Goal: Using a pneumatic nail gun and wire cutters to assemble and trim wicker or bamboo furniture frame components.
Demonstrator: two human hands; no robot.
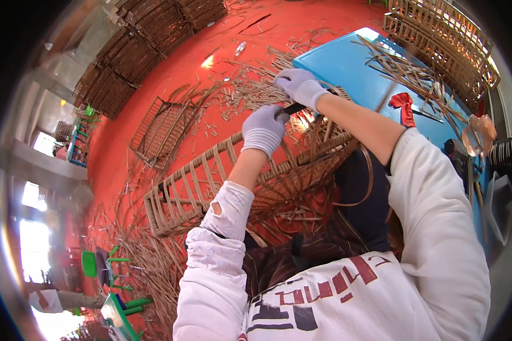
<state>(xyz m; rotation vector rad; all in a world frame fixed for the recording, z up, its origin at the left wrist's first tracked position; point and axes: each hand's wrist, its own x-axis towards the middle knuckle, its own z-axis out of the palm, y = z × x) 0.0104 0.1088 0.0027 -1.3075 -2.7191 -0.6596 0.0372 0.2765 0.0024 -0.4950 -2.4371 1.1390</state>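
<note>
A woven rattan basket with open slatted sides lies tilted across my lap, its long rim running from lower left to upper right. My left hand, in a pale striped glove, is closed on a dark, bar-like piece at the basket's far side. Just beyond it to the right, my right hand, gloved the same way, has its fingers curled in. What those fingers hold is hidden. The dark piece passes beneath my right wrist. A loose strip loops down from the basket's right end.
Cut strips litter the red floor. A second basket frame lies at the left. Stacked baskets stand far left, others far right. On the blue table are more strips and a red-wrapped tool.
</note>
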